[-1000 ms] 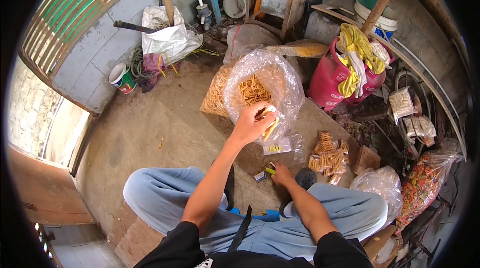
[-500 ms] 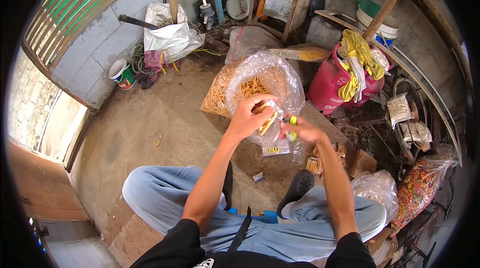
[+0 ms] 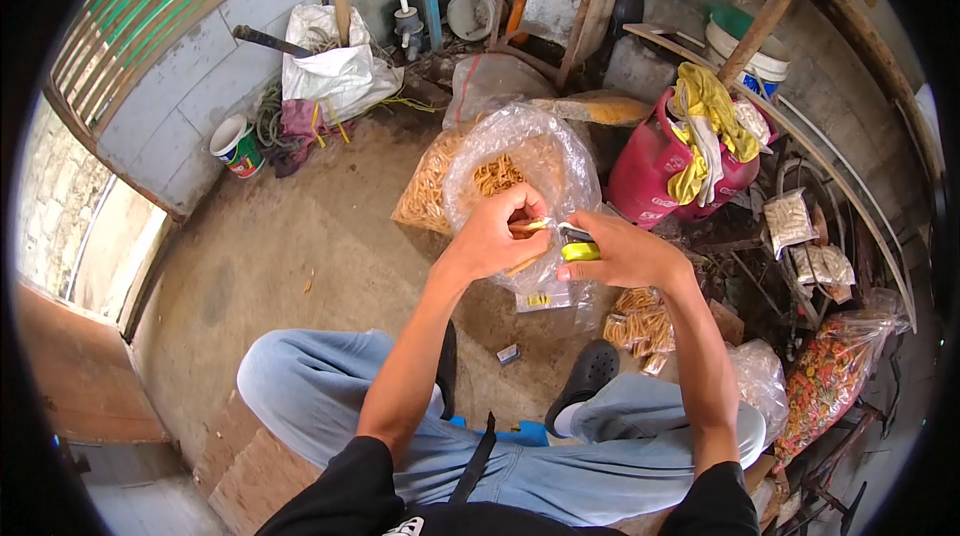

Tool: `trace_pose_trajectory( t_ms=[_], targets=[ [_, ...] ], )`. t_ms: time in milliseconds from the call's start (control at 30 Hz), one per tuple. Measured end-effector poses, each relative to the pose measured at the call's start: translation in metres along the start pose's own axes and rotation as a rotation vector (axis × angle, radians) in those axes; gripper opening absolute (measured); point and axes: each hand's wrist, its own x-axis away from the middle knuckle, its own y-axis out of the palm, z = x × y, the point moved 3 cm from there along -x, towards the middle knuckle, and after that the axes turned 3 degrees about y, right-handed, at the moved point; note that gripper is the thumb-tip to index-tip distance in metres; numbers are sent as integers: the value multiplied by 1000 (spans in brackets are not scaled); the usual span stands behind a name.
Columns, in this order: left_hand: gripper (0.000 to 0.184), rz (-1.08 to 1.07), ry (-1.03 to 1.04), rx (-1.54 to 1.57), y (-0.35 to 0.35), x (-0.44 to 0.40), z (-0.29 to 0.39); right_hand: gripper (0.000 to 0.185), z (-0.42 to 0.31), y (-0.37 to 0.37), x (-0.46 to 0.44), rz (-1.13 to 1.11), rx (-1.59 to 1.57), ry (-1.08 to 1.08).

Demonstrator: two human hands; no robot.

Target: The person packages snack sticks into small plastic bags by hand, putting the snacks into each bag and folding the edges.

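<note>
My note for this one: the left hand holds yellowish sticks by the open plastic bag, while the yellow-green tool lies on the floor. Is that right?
Not quite: the yellow-green tool isn't on the floor. The head view shows it held in the right hand. The rest stands.

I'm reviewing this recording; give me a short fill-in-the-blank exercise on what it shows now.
1. The right hand holds a yellow-green object, while the ____ hand holds sticks.
2. The cloth draped over the pink cylinder is mostly ____.
3. The stick packets lie on the person's ____ side.
4. The person's jeans are ____.

Missing words: left; yellow; right; blue.
</note>
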Motion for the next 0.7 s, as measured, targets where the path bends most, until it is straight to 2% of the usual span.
trace_pose_trajectory(
  t_ms=[133, 533, 700],
  targets=[
    [21, -63, 30, -131, 0, 2, 9, 60, -8, 2, 0, -67, -28, 28],
    [19, -78, 132, -223, 7, 2, 16, 57, -2, 4, -2, -148, 0, 60],
    [15, -96, 125, -209, 9, 1, 8, 48, 2, 4, -6, -148, -78, 62]
  ],
)
